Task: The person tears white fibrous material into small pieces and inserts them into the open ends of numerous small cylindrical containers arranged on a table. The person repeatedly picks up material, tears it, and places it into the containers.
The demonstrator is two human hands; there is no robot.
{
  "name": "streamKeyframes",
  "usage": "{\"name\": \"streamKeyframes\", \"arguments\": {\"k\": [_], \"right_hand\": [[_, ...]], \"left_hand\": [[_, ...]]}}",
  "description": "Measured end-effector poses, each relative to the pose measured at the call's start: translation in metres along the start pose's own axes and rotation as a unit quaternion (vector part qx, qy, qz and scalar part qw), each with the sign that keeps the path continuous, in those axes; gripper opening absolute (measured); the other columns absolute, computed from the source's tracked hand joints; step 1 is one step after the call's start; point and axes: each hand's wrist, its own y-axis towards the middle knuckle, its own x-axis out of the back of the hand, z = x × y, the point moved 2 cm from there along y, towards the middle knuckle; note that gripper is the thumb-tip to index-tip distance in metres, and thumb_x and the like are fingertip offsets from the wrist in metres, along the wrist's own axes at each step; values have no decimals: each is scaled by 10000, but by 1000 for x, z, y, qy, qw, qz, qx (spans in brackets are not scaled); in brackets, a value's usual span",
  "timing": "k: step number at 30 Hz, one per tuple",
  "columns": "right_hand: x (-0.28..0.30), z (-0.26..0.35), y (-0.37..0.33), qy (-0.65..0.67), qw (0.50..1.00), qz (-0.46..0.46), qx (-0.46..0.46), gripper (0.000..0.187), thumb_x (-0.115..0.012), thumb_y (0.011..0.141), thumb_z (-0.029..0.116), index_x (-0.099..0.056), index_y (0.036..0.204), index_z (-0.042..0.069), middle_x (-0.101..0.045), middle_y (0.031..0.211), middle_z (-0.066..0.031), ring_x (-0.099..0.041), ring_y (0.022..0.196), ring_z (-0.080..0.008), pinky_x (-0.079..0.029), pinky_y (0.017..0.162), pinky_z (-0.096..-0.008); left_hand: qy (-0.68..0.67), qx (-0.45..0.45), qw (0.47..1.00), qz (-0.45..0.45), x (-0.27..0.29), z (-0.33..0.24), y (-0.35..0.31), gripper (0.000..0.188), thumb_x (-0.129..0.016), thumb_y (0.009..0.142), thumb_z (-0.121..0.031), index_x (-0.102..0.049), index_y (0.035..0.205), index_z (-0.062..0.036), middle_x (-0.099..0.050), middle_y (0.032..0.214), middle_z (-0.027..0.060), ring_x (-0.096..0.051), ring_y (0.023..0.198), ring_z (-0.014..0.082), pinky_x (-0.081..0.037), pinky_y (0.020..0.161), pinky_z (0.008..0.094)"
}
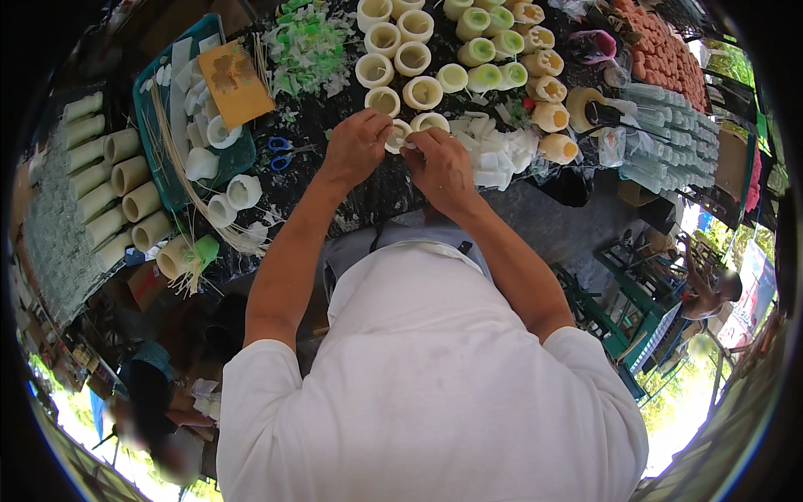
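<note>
My left hand (355, 146) and my right hand (439, 163) meet over a dark worktable (368, 197). Together they grip a small cream hollow candle shell (399, 135), fingers pinching its rim from both sides. Right behind it stands another cream shell (430, 122). Farther back are rows of cream cylinder shells (393, 58) and pale green ones (489, 50). My forearms reach up from my white shirt at the lower middle.
A teal tray (155, 138) at left holds white wax pieces, thin sticks and an orange card (234, 79). Blue-handled scissors (280, 155) lie near my left hand. White wax chunks (493, 151) sit right of my hands. Cream tubes (117, 180) lie far left. Other people are at lower left and right.
</note>
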Motion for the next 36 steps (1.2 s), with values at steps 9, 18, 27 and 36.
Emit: {"name": "streamKeyframes", "arguments": {"k": [9, 18, 27, 36], "right_hand": [[-13, -9, -2, 28, 997, -6, -67, 286, -802, 858, 111, -734, 1120, 18, -714, 969, -151, -705, 835, -337, -558, 740, -449], [6, 20, -34, 226, 951, 87, -190, 247, -791, 923, 44, -712, 1154, 3, -706, 956, -77, -678, 789, -131, -556, 718, -286], [-4, 0, 5, 15, 999, 10, 34, 295, -709, 808, -113, -699, 1073, 16, -723, 1050, -119, -721, 941, -295, -576, 800, -395], [-1, -1, 0, -67, 994, 20, 88, 328, -684, 763, -37, -712, 1083, 33, -693, 1115, -122, -655, 1058, -337, -527, 915, -435]], "left_hand": [[-83, 187, 975, 83, 27, -26, 5, 383, -646, 1055, -249, -609, 1312, 32, -713, 965, 177, -731, 873, 307, -558, 803, 405], [-351, 296, 879, 126, 21, -71, -54, 704, -509, 1112, -460, -374, 1522, 97, -659, 1218, 217, -703, 1048, 301, -557, 945, 404], [2, 2, 1000, -10, 5, -6, -14, 286, -749, 922, -62, -707, 1202, -24, -720, 1062, 161, -712, 951, 341, -576, 800, 416], [-86, 42, 995, -2, -4, -24, -9, 178, -707, 952, -33, -712, 1127, -8, -711, 929, 179, -702, 833, 369, -566, 748, 413]]}}
